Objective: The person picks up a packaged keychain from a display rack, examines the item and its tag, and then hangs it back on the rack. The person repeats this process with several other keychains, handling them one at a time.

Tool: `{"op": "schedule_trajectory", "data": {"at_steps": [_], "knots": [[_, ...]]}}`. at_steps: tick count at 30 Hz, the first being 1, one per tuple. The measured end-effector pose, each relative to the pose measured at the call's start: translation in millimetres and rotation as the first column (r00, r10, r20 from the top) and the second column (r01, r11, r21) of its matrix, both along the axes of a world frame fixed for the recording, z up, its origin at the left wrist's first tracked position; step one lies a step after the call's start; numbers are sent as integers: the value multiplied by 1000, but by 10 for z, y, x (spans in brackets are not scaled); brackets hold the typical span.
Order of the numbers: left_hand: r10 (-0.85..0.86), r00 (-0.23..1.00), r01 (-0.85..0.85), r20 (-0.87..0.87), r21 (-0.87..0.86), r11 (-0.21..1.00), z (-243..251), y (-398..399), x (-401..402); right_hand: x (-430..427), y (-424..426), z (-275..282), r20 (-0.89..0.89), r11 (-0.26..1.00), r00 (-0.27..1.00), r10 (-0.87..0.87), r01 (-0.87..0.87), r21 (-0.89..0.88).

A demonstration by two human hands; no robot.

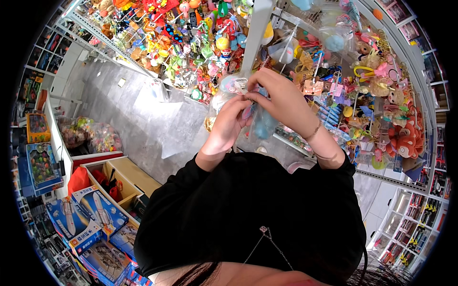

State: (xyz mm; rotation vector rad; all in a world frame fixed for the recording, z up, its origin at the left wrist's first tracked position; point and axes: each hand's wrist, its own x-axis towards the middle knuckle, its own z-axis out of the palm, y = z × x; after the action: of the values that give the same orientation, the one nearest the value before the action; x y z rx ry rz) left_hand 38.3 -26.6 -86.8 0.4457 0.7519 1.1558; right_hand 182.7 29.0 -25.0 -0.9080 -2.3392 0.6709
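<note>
My left hand (230, 119) and my right hand (281, 98) meet in front of my chest, their fingertips pinching the top of a clear plastic bag (263, 123) with pale blue, plush-looking contents. A white printed tag (240, 85) lies just beyond the fingertips, by another clear bag (219, 102) with pale contents. Which fingers hold which bag's edge is partly hidden. Colourful keychains and small plush charms (204, 52) hang on the rack behind my hands.
A grey rack post (257, 35) stands just beyond my hands. More charms hang on hooks at right, with a red plush (407, 143). Boxed toy sets (102, 211) are stacked at lower left, beside a wooden drawer unit (134, 175). Bagged items (103, 137) lie at left.
</note>
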Motion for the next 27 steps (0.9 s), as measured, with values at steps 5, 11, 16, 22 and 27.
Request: {"op": "schedule_trajectory", "data": {"at_steps": [5, 11, 16, 22, 27], "knots": [[-43, 988, 67, -148, 162, 984, -59, 12, -33, -19, 10, 25, 1, 956, 992, -129, 124, -264], [-10, 991, 30, -132, 148, 989, -20, 11, -35, 97, 82, 35, -166, 919, 985, 41, -102, -381], [-49, 986, 78, -160, 176, 981, -228, 51, -53, 139, 58, 122, -30, 966, 989, 144, -148, -213], [-78, 986, 98, -149, 131, 987, -285, 100, -2, 103, -35, 29, 328, 986, 944, -29, -27, 166], [-14, 1000, 14, -1, 14, 1000, -346, 151, -90, 346, 201, 296, 109, 992, 993, 40, -27, -126]]}}
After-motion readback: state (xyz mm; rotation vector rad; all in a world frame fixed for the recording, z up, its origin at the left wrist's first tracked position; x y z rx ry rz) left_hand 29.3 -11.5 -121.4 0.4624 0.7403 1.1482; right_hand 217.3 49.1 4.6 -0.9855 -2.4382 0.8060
